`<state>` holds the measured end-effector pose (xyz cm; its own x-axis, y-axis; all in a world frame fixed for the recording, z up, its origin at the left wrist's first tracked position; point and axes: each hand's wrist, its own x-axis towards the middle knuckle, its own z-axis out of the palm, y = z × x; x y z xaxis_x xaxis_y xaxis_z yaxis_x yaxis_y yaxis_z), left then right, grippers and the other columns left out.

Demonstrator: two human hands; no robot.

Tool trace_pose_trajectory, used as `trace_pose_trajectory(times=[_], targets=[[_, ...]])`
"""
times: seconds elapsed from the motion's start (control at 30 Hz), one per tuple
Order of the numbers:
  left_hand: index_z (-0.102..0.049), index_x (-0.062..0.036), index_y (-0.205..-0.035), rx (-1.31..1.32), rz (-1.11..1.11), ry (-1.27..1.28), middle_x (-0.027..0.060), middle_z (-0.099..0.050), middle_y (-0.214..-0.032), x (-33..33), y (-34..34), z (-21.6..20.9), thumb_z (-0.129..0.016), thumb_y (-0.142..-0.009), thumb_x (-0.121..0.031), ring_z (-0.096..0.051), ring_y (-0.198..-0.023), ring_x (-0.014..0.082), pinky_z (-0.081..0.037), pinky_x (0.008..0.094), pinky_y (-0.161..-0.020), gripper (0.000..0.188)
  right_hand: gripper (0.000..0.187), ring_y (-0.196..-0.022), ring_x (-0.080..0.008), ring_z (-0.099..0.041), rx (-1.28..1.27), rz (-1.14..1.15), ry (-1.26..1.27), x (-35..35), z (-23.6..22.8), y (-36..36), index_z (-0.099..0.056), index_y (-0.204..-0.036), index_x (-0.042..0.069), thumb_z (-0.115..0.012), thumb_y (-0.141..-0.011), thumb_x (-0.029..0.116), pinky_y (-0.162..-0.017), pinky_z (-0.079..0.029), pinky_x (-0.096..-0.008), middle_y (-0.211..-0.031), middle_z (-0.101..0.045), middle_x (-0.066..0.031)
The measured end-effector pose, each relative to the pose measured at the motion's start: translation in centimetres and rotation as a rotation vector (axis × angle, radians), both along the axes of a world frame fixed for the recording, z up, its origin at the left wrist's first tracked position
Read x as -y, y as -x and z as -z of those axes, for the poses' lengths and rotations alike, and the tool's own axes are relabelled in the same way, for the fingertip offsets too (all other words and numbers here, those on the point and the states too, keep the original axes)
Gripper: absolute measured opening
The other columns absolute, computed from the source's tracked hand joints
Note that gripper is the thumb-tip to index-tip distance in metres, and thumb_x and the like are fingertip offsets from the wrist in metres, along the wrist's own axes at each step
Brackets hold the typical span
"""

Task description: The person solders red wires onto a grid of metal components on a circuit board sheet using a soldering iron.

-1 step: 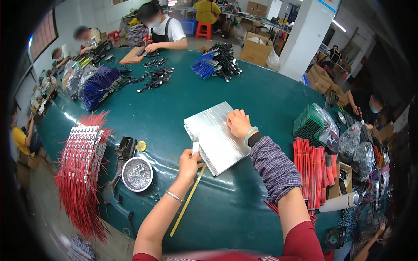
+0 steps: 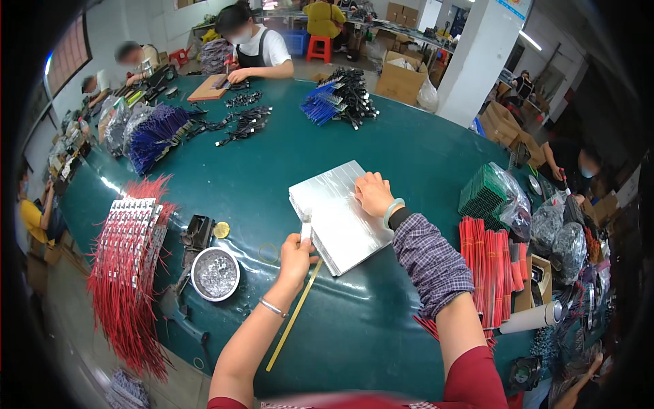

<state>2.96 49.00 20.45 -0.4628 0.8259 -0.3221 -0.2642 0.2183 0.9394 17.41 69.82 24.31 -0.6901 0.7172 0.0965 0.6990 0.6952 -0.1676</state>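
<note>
A stack of flat silver sheets [image 2: 340,208] lies slightly turned on the green table in front of me. My left hand [image 2: 296,259] is closed around a small whitish piece with a silvery tip [image 2: 306,226], held against the stack's left edge; I cannot make out its exact kind. My right hand [image 2: 374,195], with a pale green bangle at the wrist, grips the stack's upper right edge with bent fingers. The fingertips are partly hidden. A thin yellow strip [image 2: 293,317] lies beside my left forearm and runs up to the stack.
Left of me, a metal bowl [image 2: 215,274] holds small silvery bits, beside a pile of red-wired strips [image 2: 129,259]. Red wire bundles [image 2: 482,266], green boards [image 2: 482,194] and a white bottle [image 2: 531,317] are on the right. Across the table [image 2: 252,163] a person works near blue-and-black cables [image 2: 337,99].
</note>
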Motion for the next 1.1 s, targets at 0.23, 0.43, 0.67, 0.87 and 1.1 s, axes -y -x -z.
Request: trace_pose_trajectory(times=[0.23,0.43,0.67,0.87,1.1], targets=[[-0.058,0.0034,-0.110,-0.522,0.031,0.004,0.0213,-0.069,-0.093,-1.8,1.6,0.1,-0.057,-0.098,-0.013,-0.069,-0.087,0.0334,-0.053,0.0449,-0.079,0.020,0.023,-0.105,-0.0331,-0.054,0.192,-0.057,0.176,-1.1,-1.3,-0.3,-0.063,-0.108,0.003,-0.063,-0.092,0.020,-0.090,-0.034,-0.0438,-0.106,-0.068,-0.0163],[-0.060,0.0020,-0.109,-0.797,0.103,-0.052,0.0286,-0.069,-0.098,-6.6,-0.4,-3.7,-0.055,-0.100,-0.021,-0.065,-0.098,0.0464,-0.050,0.0524,-0.083,0.025,0.025,-0.102,-0.0305,-0.054,-0.248,0.120,0.474,-0.5,1.4,-1.3,-0.072,-0.095,0.007,-0.071,-0.087,0.031,-0.092,-0.033,-0.0438,-0.099,-0.070,-0.0128],[-0.060,0.0025,-0.102,-1.085,0.288,0.115,0.0290,-0.069,-0.091,-11.6,-1.4,-3.2,-0.054,-0.099,-0.020,-0.067,-0.091,0.0471,-0.051,0.0539,-0.080,0.023,0.019,-0.092,-0.0259,-0.052,-0.707,0.155,0.228,0.9,4.3,-0.7,-0.073,-0.084,0.007,-0.077,-0.082,0.025,-0.089,-0.040,-0.0410,-0.085,-0.066,-0.0053],[-0.061,0.0019,-0.100,-1.133,0.468,0.013,0.0286,-0.069,-0.087,-9.3,-0.3,-2.9,-0.054,-0.099,-0.020,-0.066,-0.086,0.0477,-0.050,0.0550,-0.078,0.023,0.013,-0.087,-0.0215,-0.052,-0.995,0.178,0.402,0.6,5.0,-1.7,-0.068,-0.078,0.005,-0.078,-0.081,0.014,-0.081,-0.043,-0.0338,-0.081,-0.063,-0.0064],[-0.062,0.0007,-0.106,-1.018,0.475,0.097,0.0276,-0.069,-0.091,-4.2,-2.0,-4.1,-0.057,-0.098,-0.023,-0.065,-0.091,0.0476,-0.050,0.0538,-0.079,0.025,0.003,-0.084,-0.0123,-0.055,-1.690,0.052,0.986,1.2,4.6,-4.6,-0.061,-0.094,0.005,-0.064,-0.097,0.006,-0.078,-0.044,-0.0264,-0.090,-0.060,-0.0012]])
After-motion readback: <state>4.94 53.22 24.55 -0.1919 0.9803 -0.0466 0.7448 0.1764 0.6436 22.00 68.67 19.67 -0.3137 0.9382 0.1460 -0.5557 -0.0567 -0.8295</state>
